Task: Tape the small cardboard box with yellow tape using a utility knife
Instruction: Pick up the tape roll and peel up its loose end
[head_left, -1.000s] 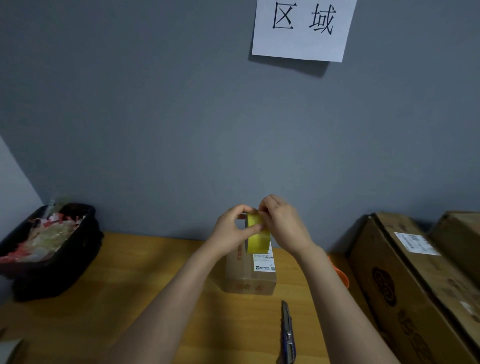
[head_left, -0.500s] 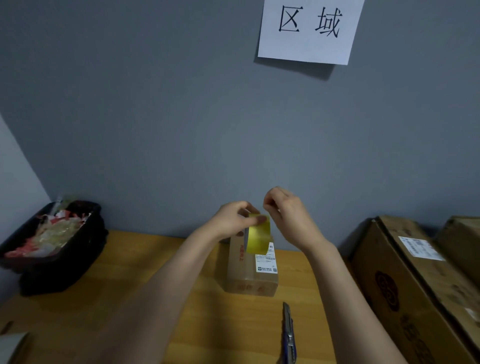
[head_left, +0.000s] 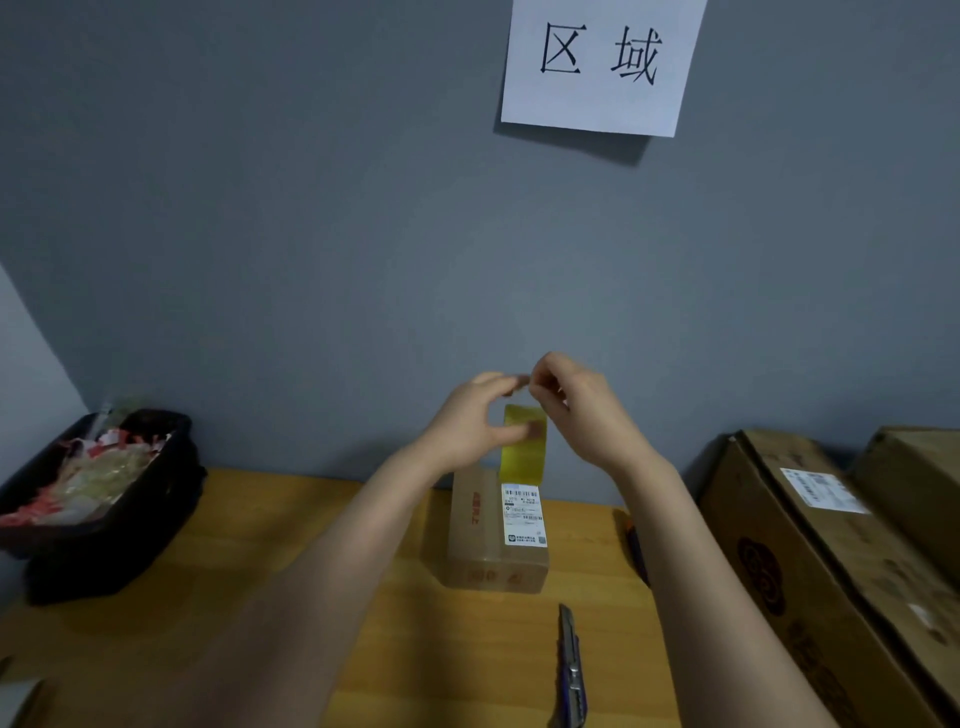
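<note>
A small cardboard box (head_left: 488, 540) with a white shipping label lies on the wooden table (head_left: 291, 530), just below my hands. My left hand (head_left: 470, 421) holds the yellow tape roll (head_left: 524, 441) upright above the box's far end, thumb pressed on its face. My right hand (head_left: 576, 410) pinches the tape's loose end at the top of the roll, fingertips close to the left hand's. A blue utility knife (head_left: 571, 670) lies on the table in front of the box, untouched.
A black bin (head_left: 119, 540) full of tape scraps stands at the left. Large cardboard cartons (head_left: 831, 561) crowd the right edge. An orange object (head_left: 631, 540) peeks out beside my right forearm. A grey wall with a paper sign (head_left: 597, 62) backs the table.
Both hands have lifted slightly with the roll. My right hand moved off the roll's side up to its top edge, pinching the tape end, so more of the yellow face shows.
</note>
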